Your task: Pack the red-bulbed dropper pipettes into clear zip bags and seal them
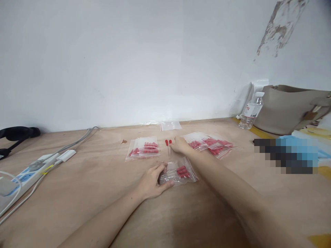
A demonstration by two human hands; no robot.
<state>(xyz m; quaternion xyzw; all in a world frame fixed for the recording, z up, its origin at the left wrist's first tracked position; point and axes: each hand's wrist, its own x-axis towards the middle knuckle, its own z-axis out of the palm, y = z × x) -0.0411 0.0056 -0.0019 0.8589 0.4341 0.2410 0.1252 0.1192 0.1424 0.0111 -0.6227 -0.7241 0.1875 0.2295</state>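
Note:
A clear zip bag [170,174] lies on the table with several red-bulbed droppers [183,171] inside, bulbs toward the right. My left hand [155,181] grips its left end, the thumb along the near edge and the fingers at the far edge. Just beyond the bag, two loose droppers [167,142] with red bulbs and thin clear stems lie side by side. My right hand [179,145] reaches over to them, its fingers pinched at the right-hand dropper [170,142]; the fingertips are partly hidden.
Filled zip bags are piled at left [143,148] and right [210,143]. A flat bag [171,126] lies by the wall. A power strip [28,175] with cables is at far left. A water bottle [252,112], grey handbag [287,108] and blue item [297,146] stand right.

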